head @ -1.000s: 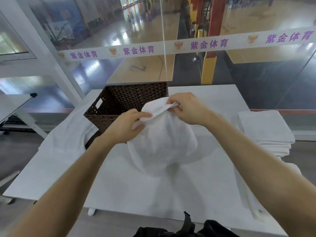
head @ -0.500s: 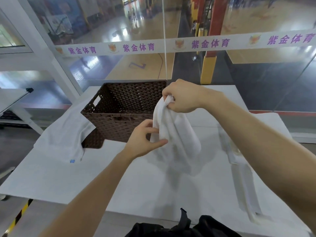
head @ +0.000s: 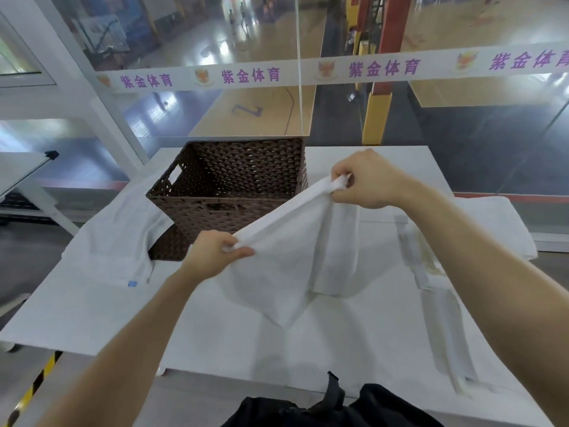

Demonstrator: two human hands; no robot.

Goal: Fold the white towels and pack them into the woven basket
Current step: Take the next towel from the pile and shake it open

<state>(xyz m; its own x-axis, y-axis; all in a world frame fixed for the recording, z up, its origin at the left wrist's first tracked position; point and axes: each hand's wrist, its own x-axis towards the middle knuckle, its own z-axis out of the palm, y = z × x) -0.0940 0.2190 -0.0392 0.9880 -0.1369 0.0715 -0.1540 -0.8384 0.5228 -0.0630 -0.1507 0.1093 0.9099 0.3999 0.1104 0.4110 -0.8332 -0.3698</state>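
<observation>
Both hands pinch 1 white towel (head: 286,257) stretched above the surface (head: 92,309): left hand (head: 212,254) low, right hand (head: 363,180) higher, before the woven basket (head: 228,192) near the far edge.

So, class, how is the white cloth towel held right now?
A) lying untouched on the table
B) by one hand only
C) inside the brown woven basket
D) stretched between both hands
D: the left hand and the right hand each pinch the top edge of the white cloth towel, holding it taut.
</observation>
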